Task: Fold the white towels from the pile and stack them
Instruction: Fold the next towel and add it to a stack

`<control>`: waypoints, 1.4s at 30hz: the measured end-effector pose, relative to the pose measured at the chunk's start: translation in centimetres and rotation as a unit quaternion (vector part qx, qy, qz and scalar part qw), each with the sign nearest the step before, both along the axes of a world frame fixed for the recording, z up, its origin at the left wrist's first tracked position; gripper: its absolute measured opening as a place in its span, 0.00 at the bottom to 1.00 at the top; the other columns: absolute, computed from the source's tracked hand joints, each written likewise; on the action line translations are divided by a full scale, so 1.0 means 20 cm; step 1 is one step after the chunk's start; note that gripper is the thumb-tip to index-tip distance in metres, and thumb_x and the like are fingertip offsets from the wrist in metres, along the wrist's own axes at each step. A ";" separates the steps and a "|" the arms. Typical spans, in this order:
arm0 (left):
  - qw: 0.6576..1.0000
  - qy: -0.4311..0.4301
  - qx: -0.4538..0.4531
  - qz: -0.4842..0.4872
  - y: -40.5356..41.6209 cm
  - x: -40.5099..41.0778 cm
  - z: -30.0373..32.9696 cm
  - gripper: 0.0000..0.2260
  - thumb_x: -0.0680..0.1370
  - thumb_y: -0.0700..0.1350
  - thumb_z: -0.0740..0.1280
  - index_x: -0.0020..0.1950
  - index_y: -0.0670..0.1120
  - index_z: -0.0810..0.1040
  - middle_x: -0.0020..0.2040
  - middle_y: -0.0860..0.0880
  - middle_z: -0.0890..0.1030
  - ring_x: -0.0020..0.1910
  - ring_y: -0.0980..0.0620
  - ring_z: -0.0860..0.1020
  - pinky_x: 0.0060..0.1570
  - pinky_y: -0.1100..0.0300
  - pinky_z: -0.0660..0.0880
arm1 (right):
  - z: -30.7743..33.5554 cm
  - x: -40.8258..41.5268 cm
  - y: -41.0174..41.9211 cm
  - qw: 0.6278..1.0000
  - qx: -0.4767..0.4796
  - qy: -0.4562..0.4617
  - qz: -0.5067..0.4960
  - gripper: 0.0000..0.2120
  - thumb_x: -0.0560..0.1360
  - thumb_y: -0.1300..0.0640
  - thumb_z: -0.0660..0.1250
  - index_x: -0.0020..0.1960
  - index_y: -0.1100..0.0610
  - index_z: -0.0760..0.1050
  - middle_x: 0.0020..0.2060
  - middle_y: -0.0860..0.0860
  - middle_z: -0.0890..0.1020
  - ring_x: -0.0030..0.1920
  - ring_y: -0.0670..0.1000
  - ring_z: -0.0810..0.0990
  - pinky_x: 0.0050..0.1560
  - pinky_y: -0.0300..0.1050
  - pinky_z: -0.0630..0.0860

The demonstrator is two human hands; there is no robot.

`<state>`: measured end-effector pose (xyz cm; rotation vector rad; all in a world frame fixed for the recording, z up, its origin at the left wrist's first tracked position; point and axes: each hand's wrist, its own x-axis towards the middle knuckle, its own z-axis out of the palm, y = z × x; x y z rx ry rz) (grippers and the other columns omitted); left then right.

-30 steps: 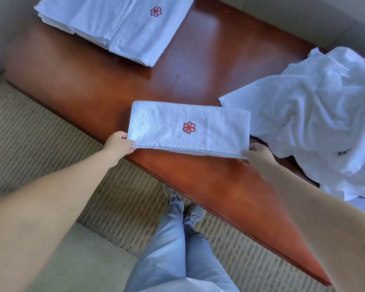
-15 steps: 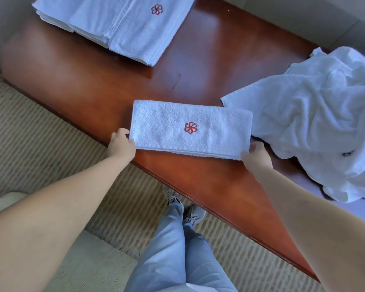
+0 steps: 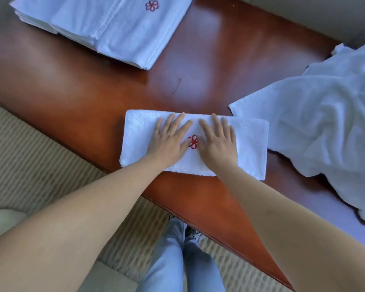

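Observation:
A folded white towel (image 3: 251,142) with a red flower emblem lies near the front edge of the wooden table (image 3: 93,87). My left hand (image 3: 169,140) and my right hand (image 3: 217,142) press flat on its top, fingers straight, side by side with the emblem between them. A stack of folded white towels (image 3: 114,24) sits at the far left of the table. A loose pile of unfolded white towels (image 3: 325,127) spreads over the right side.
The table's front edge runs diagonally from left to lower right. Below it lie a striped beige carpet (image 3: 30,161) and my legs in light blue jeans (image 3: 177,260). A pale cushion corner (image 3: 2,220) shows at the lower left.
Both hands let go of the folded towel's two ends and moved onto its top, where they now press flat near the emblem. The towel has stayed in place.

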<state>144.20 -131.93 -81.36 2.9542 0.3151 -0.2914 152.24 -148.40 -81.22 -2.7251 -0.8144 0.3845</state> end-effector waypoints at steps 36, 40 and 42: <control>0.978 0.168 -0.074 -0.094 -0.38 0.39 0.43 0.27 0.83 0.49 0.61 0.81 0.52 0.59 0.82 0.52 0.55 0.81 0.48 0.54 0.79 0.43 0.47 | 0.34 0.05 -0.72 0.932 0.046 0.239 -0.269 0.22 0.78 0.57 0.65 0.72 0.53 0.71 0.69 0.51 0.71 0.47 0.50 0.77 0.45 0.45 0.72; 0.973 0.150 -0.089 -0.153 -0.48 0.61 0.36 0.29 0.82 0.48 0.63 0.82 0.48 0.58 0.82 0.49 0.59 0.79 0.46 0.59 0.77 0.49 0.57 | 0.25 0.07 -0.75 0.879 0.090 0.281 -0.375 0.28 0.77 0.53 0.67 0.76 0.55 0.65 0.65 0.52 0.75 0.55 0.51 0.76 0.49 0.45 0.71; 0.967 0.155 -0.092 -0.179 -0.52 0.72 0.33 0.30 0.81 0.47 0.64 0.82 0.48 0.58 0.81 0.48 0.61 0.79 0.46 0.61 0.75 0.50 0.61 | 0.20 0.08 -0.75 0.869 0.087 0.287 -0.394 0.29 0.76 0.51 0.68 0.75 0.56 0.66 0.61 0.50 0.77 0.55 0.51 0.76 0.49 0.45 0.71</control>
